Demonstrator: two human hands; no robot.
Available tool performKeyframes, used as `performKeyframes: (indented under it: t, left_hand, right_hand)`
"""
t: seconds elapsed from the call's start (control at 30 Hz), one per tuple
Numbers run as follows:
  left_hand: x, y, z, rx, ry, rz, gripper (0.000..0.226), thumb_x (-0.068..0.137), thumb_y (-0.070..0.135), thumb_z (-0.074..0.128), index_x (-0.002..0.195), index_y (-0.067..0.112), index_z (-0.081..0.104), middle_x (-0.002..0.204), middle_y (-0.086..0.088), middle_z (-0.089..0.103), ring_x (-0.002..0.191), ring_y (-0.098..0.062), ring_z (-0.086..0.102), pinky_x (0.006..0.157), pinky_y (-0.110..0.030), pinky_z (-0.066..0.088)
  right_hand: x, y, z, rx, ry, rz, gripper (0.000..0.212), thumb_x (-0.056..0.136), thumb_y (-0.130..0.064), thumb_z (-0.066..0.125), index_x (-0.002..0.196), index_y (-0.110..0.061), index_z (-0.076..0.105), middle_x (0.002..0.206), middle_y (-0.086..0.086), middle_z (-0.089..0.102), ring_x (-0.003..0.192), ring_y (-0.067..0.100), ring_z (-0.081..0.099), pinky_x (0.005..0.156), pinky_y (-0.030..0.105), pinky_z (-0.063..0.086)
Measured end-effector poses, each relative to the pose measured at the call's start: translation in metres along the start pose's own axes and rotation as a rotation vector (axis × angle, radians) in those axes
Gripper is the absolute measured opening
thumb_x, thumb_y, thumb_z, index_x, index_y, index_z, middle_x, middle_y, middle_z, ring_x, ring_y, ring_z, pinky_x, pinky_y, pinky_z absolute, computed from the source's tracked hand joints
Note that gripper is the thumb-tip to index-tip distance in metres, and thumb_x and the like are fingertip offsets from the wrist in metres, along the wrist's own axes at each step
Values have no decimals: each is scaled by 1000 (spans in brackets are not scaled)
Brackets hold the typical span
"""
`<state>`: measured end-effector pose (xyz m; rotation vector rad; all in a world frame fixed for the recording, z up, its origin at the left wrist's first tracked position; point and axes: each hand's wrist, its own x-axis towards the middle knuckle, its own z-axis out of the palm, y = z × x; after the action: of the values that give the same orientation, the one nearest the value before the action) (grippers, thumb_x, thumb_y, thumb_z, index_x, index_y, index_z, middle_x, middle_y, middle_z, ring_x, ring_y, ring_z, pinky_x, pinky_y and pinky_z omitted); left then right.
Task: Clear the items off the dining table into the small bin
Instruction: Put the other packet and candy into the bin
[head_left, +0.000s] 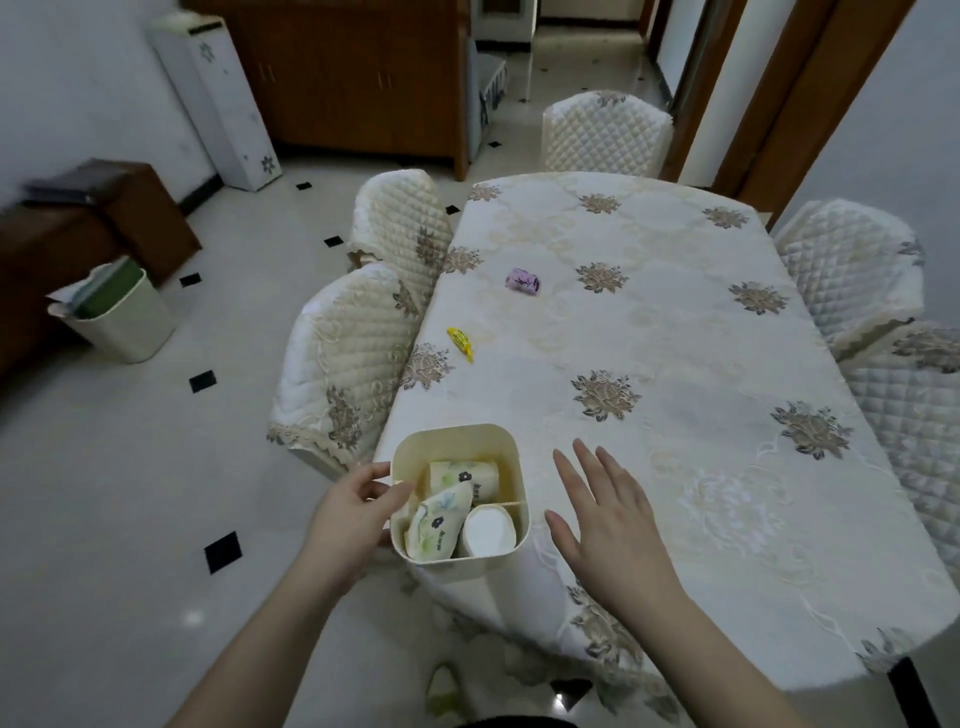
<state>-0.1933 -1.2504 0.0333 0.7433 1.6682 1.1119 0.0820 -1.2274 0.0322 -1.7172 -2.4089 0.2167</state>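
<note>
A small cream bin (457, 435) is held at the near left corner of the dining table (675, 364). My left hand (353, 512) grips its left rim. Inside lie two flowered paper packets (441, 514) and a white cup (488, 530). My right hand (602, 519) hovers flat over the tablecloth just right of the bin, fingers spread, holding nothing. A yellow wrapper (461, 342) lies near the table's left edge. A purple wrapped item (522, 281) lies farther back.
Quilted chairs (343, 364) stand along the left side, others at the far end (605, 135) and right (852, 270). A larger cream bin (124, 322) with papers stands on the tiled floor at left, beside dark wooden furniture (104, 218).
</note>
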Motion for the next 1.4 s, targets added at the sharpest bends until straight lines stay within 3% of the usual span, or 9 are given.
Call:
performKeyframes:
  t: [0.1,0.2,0.37,0.53,0.67,0.83,1.0,1.4]
  left_hand:
    - [-21,-5,-23,-6,41,-18,14,91,12,71,103,21,72,92,-17,69,75,-27,70,72,-51,60]
    - [-38,-10,-49,0,94,-12,15,91,11,70,104,18,73,88,-15,71,69,-21,73,61,-38,61]
    - [-65,-21,-99,-40,182,-32,27,74,25,77,101,22,75,91,-18,72,77,-25,73,70,-45,64]
    - [-79,-43,-164,-129,274,-54,19,91,9,69,104,21,76,103,-23,73,77,-22,74,59,-33,60]
    - [-88,-60,-226,-194,345,-62,17,93,11,68,105,20,76,97,-19,74,73,-18,76,57,-29,58]
    - [-101,-82,-305,-270,466,-83,16,95,16,65,102,27,74,92,0,80,75,-17,77,55,-26,58]
    - [-110,-91,-367,-293,536,-84,14,96,14,64,103,21,74,89,-2,80,72,-16,77,54,-25,57]
    - [-98,-106,-423,-344,618,-110,16,94,14,67,106,23,73,86,-3,79,73,-17,77,54,-26,57]
  right_hand:
    - [-1,-15,4,35,-7,-43,61,96,-46,43,151,-25,24,159,2,20,146,26,18,116,42,19]
    - [1,-36,8,56,-16,-101,62,96,-45,45,151,-25,24,159,2,20,146,26,19,115,42,20]
    - [8,-81,18,47,-68,-233,62,96,-46,42,151,-28,20,160,2,17,147,25,16,116,41,18]
    - [22,-147,29,50,-86,-341,63,94,-45,49,150,-25,27,158,3,24,145,27,24,114,44,26]
    - [31,-216,41,45,-107,-437,63,93,-45,49,149,-23,30,157,4,28,143,27,27,112,42,28]
    - [39,-295,52,44,-97,-548,66,91,-44,53,149,-22,30,156,5,29,142,27,29,113,42,28]
    - [43,-358,69,54,-127,-610,69,92,-43,52,151,-19,24,157,4,26,145,26,24,114,44,29]
    - [55,-437,92,-102,-149,-692,68,87,-41,60,146,-17,37,151,7,39,139,31,36,111,48,29]
